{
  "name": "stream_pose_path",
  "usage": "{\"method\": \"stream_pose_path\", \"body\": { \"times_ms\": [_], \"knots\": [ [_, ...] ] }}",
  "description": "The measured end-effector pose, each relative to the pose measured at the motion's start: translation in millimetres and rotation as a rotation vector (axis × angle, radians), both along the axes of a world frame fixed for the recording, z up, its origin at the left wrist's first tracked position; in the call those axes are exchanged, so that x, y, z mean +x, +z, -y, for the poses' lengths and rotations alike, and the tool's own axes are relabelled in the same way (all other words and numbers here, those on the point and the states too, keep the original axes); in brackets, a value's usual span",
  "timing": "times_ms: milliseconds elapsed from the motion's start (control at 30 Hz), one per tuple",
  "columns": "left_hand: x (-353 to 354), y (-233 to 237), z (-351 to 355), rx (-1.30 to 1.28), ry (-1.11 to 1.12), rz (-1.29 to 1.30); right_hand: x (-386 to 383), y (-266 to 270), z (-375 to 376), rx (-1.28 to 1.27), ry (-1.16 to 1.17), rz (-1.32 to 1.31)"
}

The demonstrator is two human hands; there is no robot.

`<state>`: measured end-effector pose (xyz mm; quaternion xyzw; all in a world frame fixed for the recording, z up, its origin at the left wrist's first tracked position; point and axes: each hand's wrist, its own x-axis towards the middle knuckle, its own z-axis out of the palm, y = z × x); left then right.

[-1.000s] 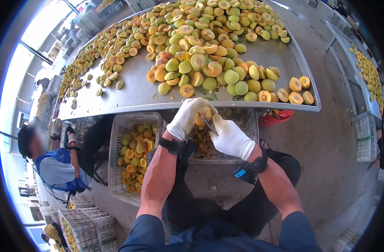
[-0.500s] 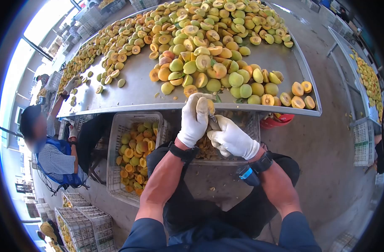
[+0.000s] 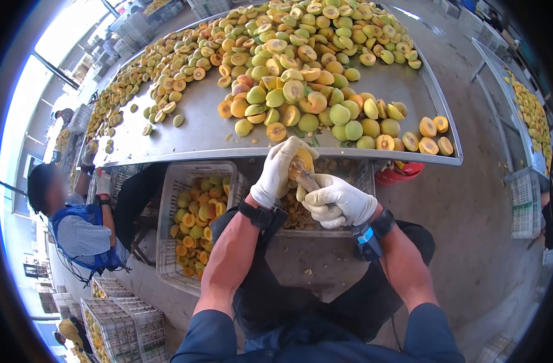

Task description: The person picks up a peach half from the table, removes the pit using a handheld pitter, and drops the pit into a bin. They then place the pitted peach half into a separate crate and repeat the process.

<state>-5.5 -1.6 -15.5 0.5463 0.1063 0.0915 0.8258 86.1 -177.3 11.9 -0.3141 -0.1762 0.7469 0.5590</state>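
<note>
Fruit (image 3: 293, 91) lies on the table (image 3: 198, 130), and left of the hands (image 3: 343, 201) a crate (image 3: 166, 236) holds more fruit.

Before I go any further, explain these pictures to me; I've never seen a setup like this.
There is no machine here: these are a person's own two hands in pale gloves. Every picture comes from one camera worn on that person's head, looking forward and down, so the view curves at its edges. On the metal table lies a big heap of yellow-green fruit, many pieces cut in half. The left hand holds a cut fruit; the right hand grips a small tool, its tip at the fruit. A crate of fruit stands below the table's near edge.
</note>
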Motion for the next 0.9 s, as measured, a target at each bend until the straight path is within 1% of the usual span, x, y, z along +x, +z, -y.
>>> {"method": "stream_pose_path", "body": {
  "times_ms": [33,67,133,167,233,267,333,367,400,467,500,533,567,600,667,700,733,767,800,833,867,900],
  "knots": [
    [0.6,0.1,1.5,-0.054,0.008,-0.005,0.2,-0.5,0.2,0.021,0.029,0.012],
    [2.5,-0.2,2.6,-0.053,0.006,-0.004,0.7,0.4,0.6,0.022,0.027,0.013],
    [6.9,-3.0,4.0,0.023,0.066,0.009,1.0,2.9,2.3,0.064,-0.052,0.114],
    [7.5,-6.0,4.3,0.023,0.061,0.004,2.0,5.3,5.6,0.064,-0.057,0.109],
    [9.7,-7.1,4.3,0.304,0.126,0.023,9.4,14.7,13.7,0.054,-0.049,0.362],
    [6.0,-7.5,5.0,0.305,0.124,0.023,12.5,18.3,18.2,0.054,-0.052,0.362],
    [-2.5,-0.8,12.3,1.349,0.127,-0.043,18.2,23.9,28.7,0.031,-0.163,0.439],
    [-0.5,-15.0,12.3,1.162,0.196,-0.006,19.7,25.6,30.3,-0.019,-0.222,0.539],
    [1.2,-24.0,7.7,0.693,0.146,-0.123,20.3,24.6,28.9,-0.115,-0.258,0.890],
    [-0.7,-21.6,0.6,0.333,0.162,-0.134,25.5,-18.7,29.1,0.053,-0.352,1.760],
    [-1.1,-21.3,0.9,0.343,0.153,-0.135,21.0,-14.9,30.2,-0.010,-0.265,1.806],
    [-2.5,-21.7,2.2,0.243,0.115,-0.147,14.8,-10.7,29.2,-0.073,-0.174,1.848],
    [-4.2,-22.3,3.5,0.143,0.079,-0.160,9.7,-12.7,28.0,-0.077,-0.142,1.876],
    [-5.0,-23.7,6.1,0.154,0.075,-0.164,4.3,-9.2,25.9,-0.085,-0.119,1.893],
    [-3.7,-28.5,13.9,0.308,0.070,-0.139,-3.5,-13.1,23.4,-0.014,-0.182,1.939],
    [-2.4,-28.6,16.9,0.295,0.083,-0.141,-6.6,-15.0,23.0,-0.012,-0.190,1.934],
    [-2.1,-28.4,16.9,0.303,0.081,-0.143,-8.8,-16.5,22.5,-0.055,-0.219,1.991],
    [-1.9,-27.8,16.3,0.379,0.121,-0.122,-9.6,-16.2,22.7,-0.096,-0.247,2.048],
    [-2.1,-24.9,15.9,0.456,0.163,-0.100,-7.7,-12.9,25.1,-0.088,-0.255,2.047],
    [-4.3,-21.3,13.6,0.466,0.167,-0.101,-3.5,-8.6,29.1,-0.149,-0.179,2.058],
    [-8.5,-17.0,9.6,0.358,0.186,-0.117,0.1,-7.3,32.8,-0.210,-0.103,2.063],
    [-12.6,-12.3,5.8,0.249,0.202,-0.134,3.8,-14.6,34.7,-0.159,-0.166,2.097]
  ]
}}
